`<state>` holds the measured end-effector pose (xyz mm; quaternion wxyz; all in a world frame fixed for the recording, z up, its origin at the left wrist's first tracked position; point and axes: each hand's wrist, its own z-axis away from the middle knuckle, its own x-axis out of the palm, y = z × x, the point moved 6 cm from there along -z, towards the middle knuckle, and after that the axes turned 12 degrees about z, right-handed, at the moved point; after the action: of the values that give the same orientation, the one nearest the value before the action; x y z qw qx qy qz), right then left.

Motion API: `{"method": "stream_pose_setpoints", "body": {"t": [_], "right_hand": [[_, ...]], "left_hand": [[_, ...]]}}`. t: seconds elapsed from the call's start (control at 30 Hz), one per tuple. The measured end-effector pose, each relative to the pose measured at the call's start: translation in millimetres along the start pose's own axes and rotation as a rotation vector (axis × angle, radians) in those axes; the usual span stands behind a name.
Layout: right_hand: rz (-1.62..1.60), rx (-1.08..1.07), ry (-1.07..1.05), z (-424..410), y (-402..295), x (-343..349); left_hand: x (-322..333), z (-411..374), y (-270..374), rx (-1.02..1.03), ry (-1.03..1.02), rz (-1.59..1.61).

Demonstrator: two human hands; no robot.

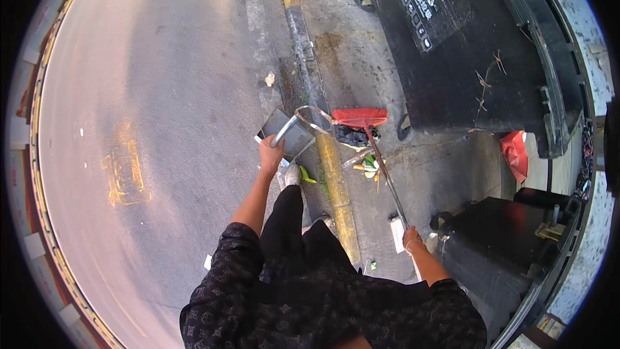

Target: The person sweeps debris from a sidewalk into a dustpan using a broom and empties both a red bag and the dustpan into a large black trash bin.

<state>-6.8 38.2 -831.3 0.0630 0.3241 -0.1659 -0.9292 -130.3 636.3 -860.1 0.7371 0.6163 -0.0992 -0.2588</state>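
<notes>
My left hand [271,153] is closed round the metal handle of a grey dustpan [290,136], whose pan lies by the kerb in front of my foot. My right hand [412,239] grips the long stick of a broom [361,117] with red bristles. The broom head is on the pavement side, against a black plastic bag [357,136]. A curved, worn hoop [315,108] runs between the dustpan handle and the broom head. Scraps of green, white and orange litter [370,166] lie beside the broom stick.
A large black wheeled bin [455,87] stands on the pavement ahead right, another black bin [489,242] nearer on the right. The yellow and black kerb [334,169] divides road from pavement. A yellow-green scrap [307,175] lies by my shoe, a white box [397,233] near my right hand.
</notes>
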Motion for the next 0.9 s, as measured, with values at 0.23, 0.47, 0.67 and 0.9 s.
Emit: {"method": "stream_pose_setpoints", "body": {"t": [0.23, 0.47, 0.67, 0.9], "right_hand": [[0.168, -0.087, 0.032, 42.8, 111.3, 122.4], [0.052, -0.066, -0.026, 99.1, 167.2, 178.3], [-0.382, -0.081, 0.083, 110.1, 157.4, 225.2], [-0.848, 0.128, -0.006, 150.4, 101.8, 179.1]], "left_hand": [[27.2, 69.1, -5.7, -0.044, -0.208, 0.03], [55.5, 135.2, -15.1, -0.078, -0.313, -0.033], [90.1, 135.2, -3.1, -0.114, -0.464, 0.025], [159.5, 90.8, 74.7, 0.025, -0.722, -0.118]]}}
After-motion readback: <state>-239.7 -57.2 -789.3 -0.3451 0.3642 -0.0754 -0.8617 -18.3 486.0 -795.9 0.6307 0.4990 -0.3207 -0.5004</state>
